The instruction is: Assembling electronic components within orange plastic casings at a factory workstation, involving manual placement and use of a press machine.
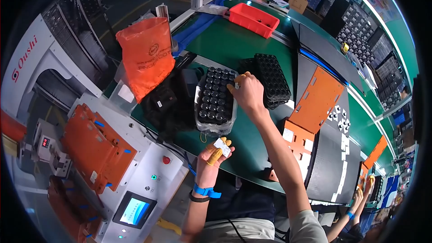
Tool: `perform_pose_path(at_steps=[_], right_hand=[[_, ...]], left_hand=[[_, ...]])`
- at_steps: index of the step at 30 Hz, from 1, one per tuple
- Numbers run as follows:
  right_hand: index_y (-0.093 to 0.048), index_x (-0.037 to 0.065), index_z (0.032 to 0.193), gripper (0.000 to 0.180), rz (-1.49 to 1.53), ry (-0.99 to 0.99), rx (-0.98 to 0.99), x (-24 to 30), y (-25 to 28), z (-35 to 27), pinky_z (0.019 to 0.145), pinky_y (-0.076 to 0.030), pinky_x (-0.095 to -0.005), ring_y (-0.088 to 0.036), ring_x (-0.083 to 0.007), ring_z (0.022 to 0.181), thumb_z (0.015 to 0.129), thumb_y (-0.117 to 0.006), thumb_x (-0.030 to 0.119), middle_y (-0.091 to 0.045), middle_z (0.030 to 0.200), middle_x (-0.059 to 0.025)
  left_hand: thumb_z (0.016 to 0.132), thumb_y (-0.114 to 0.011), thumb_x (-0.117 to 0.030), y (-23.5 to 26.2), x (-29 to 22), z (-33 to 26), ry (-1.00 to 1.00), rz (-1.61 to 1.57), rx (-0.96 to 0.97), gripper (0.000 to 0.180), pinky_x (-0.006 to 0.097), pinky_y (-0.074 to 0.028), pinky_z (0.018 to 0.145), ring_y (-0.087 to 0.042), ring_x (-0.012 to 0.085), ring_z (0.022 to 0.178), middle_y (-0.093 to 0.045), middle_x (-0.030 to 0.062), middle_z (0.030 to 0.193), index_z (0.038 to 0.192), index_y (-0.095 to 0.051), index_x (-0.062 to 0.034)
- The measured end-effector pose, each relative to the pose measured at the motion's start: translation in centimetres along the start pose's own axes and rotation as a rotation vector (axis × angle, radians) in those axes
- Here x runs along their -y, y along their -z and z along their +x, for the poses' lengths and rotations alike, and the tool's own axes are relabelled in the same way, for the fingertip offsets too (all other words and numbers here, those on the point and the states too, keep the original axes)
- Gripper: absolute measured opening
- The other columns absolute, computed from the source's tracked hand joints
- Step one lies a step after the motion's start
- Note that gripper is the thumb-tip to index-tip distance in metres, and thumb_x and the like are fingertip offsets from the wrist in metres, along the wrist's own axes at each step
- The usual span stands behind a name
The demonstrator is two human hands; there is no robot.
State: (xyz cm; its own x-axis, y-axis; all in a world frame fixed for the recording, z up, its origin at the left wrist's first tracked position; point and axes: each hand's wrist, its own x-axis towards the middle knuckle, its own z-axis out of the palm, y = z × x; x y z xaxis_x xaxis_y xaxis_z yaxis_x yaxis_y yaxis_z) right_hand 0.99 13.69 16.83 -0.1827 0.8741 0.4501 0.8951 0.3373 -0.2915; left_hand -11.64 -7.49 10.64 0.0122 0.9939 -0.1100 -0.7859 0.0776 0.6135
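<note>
In front of my body, my left hand (213, 156), with yellow finger cots on its fingertips, grips a small white plate (222, 146) facing up. A blue wrist strap is around that wrist. My right hand (250, 91) reaches over the right side of a black tray (208, 119) filled with rows of glossy black domed parts (218, 91). Its fingers, also in yellow cots, are bent together at the tray's edge; whatever may be between them is hidden. Clear plastic wrap (215, 129) lies under the tray.
More black trays (273, 78) are stacked to the right. Beyond are orange panels (318, 96) and small white pieces on a black belt (333, 166). An orange bag (146, 56), a red bin (254, 19) and a white machine (148, 171) stand around. Another person's hands (362, 193) work far right.
</note>
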Motion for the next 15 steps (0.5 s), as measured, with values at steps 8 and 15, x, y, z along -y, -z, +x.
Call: perform_pose_path(at_steps=[8,15], right_hand=[[-0.069,0.0,0.085,0.02,0.318,-0.15,-0.022,0.8,1.9,-0.9,0.069,-0.052,-0.0335,-0.065,-0.023,0.076,0.074,-0.075,0.016,-0.067,0.08,-0.0107],[-0.066,0.001,0.09,0.019,0.917,-0.041,0.23,5.3,11.0,-11.5,0.075,-0.047,-0.0278,-0.056,-0.0125,0.08,0.073,-0.073,0.008,-0.064,0.088,-0.0042]], left_hand=[[0.092,-0.064,-0.02,-0.7,-0.6,0.2,0.041,-0.119,0.06,0.049,0.038,-0.051,0.095,-0.063,0.0327,0.11,-0.06,0.0161,0.123,0.133,-0.05,0.0033],[0.077,-0.08,-0.011,-1.4,-1.5,-0.6,-0.257,0.137,0.057,0.067,0.032,-0.046,0.098,-0.058,0.018,0.115,-0.06,0.0102,0.125,0.135,-0.049,0.0012]])
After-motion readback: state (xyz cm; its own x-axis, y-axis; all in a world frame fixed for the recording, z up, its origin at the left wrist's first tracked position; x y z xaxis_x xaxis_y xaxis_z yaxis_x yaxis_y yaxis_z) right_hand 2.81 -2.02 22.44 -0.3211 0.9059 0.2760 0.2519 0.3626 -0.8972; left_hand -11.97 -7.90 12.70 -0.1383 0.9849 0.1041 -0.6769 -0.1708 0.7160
